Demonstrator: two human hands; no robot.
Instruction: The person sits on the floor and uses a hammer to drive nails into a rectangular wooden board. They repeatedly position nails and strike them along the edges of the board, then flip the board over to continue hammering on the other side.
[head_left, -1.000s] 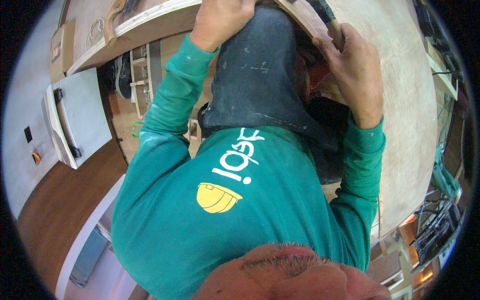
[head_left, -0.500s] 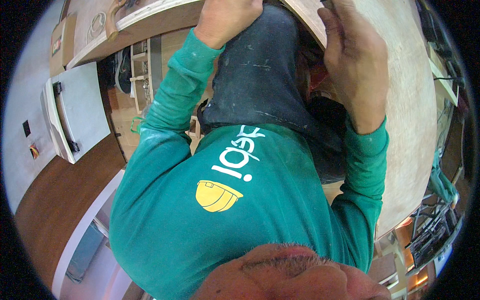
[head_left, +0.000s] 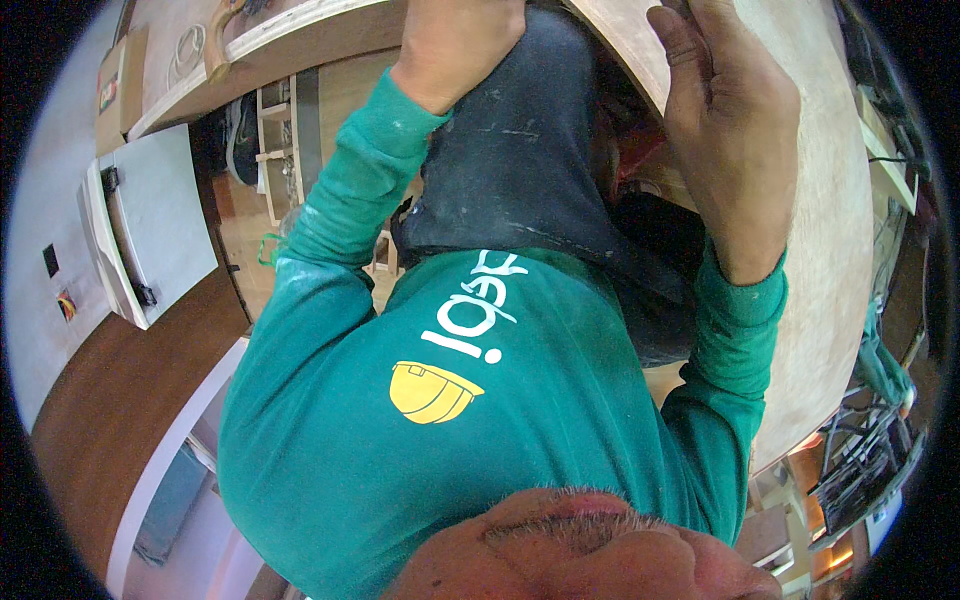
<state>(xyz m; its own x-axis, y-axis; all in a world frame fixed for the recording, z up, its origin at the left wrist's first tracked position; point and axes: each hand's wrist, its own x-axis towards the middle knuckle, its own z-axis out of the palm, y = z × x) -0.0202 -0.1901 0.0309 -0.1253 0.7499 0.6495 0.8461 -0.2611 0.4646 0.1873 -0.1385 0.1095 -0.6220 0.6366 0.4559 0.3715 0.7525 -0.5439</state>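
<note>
My left hand (head_left: pixel 462 48) is at the top edge, beside the knee of my dark trousers (head_left: pixel 515 130). It looks closed, but its fingertips and anything in them are out of view. My right hand (head_left: pixel 735 130) is raised over the pale wooden panel (head_left: pixel 825 250) on the right, near its curved inner edge. Its thumb and fingers bend toward each other and run off the top of the picture. What they hold, if anything, cannot be seen.
At the upper left, a wooden board (head_left: pixel 300 35) bears a curved brown wooden handle (head_left: pixel 216 50) and a coiled cord (head_left: pixel 187 48). Left of me stands a pale cabinet door (head_left: pixel 172 215) with dark hinges. A black metal-framed item (head_left: pixel 868 460) is at the far right.
My right hand has shifted right and slightly down, over the panel. My left hand has moved slightly downward.
</note>
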